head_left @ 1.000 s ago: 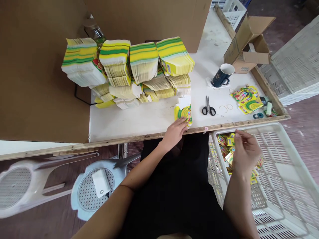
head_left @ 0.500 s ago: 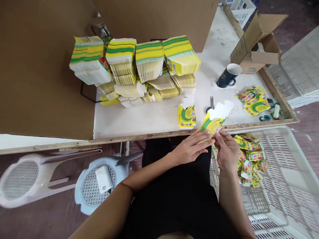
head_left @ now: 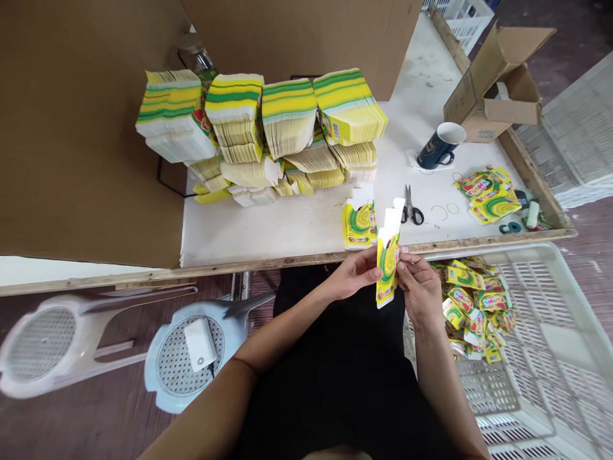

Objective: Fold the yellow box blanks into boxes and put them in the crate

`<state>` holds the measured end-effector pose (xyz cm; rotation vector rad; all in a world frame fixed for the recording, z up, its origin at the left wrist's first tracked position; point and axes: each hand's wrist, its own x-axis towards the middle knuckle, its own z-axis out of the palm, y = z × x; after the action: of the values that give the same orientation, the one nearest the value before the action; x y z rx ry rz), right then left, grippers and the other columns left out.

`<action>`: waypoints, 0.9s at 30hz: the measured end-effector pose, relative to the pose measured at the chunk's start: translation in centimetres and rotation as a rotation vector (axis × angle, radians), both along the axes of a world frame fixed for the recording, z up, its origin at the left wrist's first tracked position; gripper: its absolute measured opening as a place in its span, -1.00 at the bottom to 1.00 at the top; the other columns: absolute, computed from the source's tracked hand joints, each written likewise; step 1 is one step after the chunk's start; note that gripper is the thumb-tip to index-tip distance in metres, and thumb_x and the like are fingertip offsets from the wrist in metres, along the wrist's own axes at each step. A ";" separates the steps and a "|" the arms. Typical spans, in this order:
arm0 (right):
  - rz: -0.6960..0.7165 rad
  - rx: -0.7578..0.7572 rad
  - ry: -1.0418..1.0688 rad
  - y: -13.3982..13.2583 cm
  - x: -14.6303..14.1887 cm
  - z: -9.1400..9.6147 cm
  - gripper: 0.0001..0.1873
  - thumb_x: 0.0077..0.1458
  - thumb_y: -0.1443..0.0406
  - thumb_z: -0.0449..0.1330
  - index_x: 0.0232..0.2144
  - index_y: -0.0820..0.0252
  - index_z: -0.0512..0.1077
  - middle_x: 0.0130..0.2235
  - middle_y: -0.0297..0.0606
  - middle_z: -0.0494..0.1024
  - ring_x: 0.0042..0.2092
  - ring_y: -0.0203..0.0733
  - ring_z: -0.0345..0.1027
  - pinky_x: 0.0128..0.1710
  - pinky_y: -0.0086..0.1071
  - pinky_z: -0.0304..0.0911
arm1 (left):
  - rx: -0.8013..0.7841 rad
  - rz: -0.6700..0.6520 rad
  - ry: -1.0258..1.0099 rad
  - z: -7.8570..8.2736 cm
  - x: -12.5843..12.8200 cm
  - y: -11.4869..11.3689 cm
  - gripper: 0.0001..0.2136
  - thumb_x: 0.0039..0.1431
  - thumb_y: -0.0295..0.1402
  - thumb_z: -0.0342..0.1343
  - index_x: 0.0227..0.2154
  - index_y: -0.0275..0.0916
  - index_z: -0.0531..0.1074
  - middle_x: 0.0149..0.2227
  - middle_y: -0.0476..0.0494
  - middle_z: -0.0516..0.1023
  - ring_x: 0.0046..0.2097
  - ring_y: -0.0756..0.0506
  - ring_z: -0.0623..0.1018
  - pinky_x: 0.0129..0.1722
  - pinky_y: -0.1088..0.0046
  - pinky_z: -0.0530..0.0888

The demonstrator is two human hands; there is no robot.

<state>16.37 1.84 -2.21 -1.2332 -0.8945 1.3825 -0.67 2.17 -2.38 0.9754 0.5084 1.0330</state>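
Between my two hands, just over the table's front edge, is a yellow and green printed carton (head_left: 387,265) with its white end flaps pointing up and away. My left hand (head_left: 357,275) grips its left side, thumb on the printed face and fingers behind. On the right side my right hand (head_left: 421,284) pinches the carton's edge; a small pink-dotted white piece shows at those fingertips. A small pile of flat cartons (head_left: 359,223) lies on the table just beyond my left hand. Black-handled scissors (head_left: 410,207) rest beyond my right hand.
Tall bundles of flat cartons (head_left: 287,121) stand against cardboard panels at the back. A dark mug (head_left: 437,147), an open cardboard box (head_left: 507,96) and loose cartons (head_left: 491,191) are to the right. A white crate (head_left: 541,306) holds filled packs below. Plastic stools (head_left: 184,351) stand at left.
The carton has swung from a tilted, flat-looking pose to upright and narrow, moving left and nearer my body. Both hands came with it, and the scissors are now uncovered.
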 end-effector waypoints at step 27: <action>0.026 0.207 -0.399 -0.8 -0.7 -0.3 -0.67 0.16 0.00 0.37 -0.29 0.12 0.49 -0.36 -0.28 0.59 -0.35 -0.19 0.46 -0.30 -0.31 0.39 | -0.108 0.507 0.135 -0.1 0.9 0.4 -0.53 0.03 0.05 0.39 -0.24 -0.29 0.59 -0.18 -0.21 0.70 -0.14 -0.13 0.64 -0.09 0.35 0.55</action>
<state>15.62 1.07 -2.52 -1.3611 -1.2979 1.0470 0.22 2.53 -2.46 0.8407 0.9460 1.3783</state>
